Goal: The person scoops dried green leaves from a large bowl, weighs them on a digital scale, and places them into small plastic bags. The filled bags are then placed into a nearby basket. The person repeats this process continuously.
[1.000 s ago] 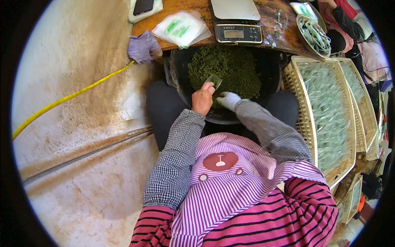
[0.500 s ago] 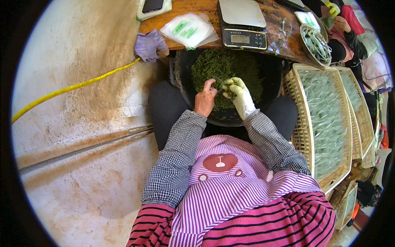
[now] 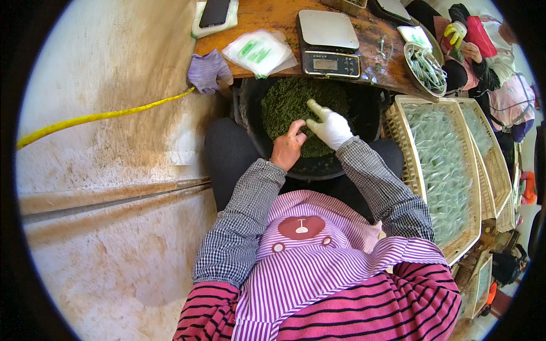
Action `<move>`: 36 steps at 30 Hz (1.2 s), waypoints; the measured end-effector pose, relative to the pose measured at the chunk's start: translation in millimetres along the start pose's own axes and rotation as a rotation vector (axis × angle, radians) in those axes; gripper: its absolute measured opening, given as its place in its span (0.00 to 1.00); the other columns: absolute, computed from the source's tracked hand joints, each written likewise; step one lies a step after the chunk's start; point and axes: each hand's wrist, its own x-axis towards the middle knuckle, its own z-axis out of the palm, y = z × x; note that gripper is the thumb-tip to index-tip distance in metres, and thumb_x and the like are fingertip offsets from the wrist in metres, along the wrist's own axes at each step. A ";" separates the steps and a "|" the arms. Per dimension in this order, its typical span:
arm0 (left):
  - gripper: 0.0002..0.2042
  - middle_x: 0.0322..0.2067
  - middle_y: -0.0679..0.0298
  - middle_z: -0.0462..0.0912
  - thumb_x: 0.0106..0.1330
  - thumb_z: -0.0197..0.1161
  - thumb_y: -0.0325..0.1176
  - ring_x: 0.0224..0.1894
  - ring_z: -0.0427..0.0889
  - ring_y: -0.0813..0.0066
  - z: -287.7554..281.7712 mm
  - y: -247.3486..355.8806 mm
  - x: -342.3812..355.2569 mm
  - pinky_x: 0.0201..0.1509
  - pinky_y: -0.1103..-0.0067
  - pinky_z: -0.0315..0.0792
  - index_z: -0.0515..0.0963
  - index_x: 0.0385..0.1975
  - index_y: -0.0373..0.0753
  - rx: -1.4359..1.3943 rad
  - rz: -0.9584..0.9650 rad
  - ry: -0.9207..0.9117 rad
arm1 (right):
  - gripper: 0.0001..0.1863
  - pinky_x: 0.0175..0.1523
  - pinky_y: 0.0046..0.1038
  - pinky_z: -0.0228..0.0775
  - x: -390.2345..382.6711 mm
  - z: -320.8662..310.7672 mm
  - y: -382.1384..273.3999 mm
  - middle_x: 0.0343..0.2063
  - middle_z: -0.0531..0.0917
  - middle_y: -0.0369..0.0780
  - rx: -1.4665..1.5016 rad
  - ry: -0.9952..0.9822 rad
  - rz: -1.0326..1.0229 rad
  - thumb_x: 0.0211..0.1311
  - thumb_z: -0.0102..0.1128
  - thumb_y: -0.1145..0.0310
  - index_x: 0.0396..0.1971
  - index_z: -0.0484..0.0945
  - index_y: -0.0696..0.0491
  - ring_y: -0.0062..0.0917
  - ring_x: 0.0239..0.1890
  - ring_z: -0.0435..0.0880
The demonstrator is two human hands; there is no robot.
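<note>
A wide black basin point(image 3: 364, 122) sits between my knees, holding a heap of small green berries or buds point(image 3: 293, 96). My bare left hand point(image 3: 287, 150) is over the near part of the heap, its fingers bent and drawn together; what they hold, if anything, I cannot make out. Close beside it, my right hand point(image 3: 331, 127) wears a pale glove stained green at the fingertips. Its index finger and thumb are spread apart over the heap, and nothing shows clearly between them.
Beyond the basin, a wooden table point(image 3: 273, 17) bears a digital scale point(image 3: 329, 34), clear bags point(image 3: 259, 52), a phone point(image 3: 215, 12) and a bowl of ties point(image 3: 425, 69). Crates point(image 3: 409, 153) of filled clear bags stand at right. A purple glove point(image 3: 208, 71) hangs by a yellow hose point(image 3: 108, 117). Another person's gloved hand point(image 3: 455, 33) is at far right.
My right hand's fingers have gone from bunched together to spread apart. My left hand has stayed near it, its fingers lower. The whole view has shifted slightly.
</note>
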 end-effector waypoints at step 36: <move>0.41 0.65 0.56 0.55 0.52 0.65 0.57 0.65 0.55 0.53 98.6 -163.6 122.7 0.66 0.62 0.58 0.59 0.64 0.43 0.150 -0.324 -0.684 | 0.33 0.66 0.33 0.55 154.6 44.4 108.1 0.61 0.64 0.48 -0.147 -0.565 0.235 0.64 0.44 0.47 0.64 0.58 0.51 0.40 0.62 0.64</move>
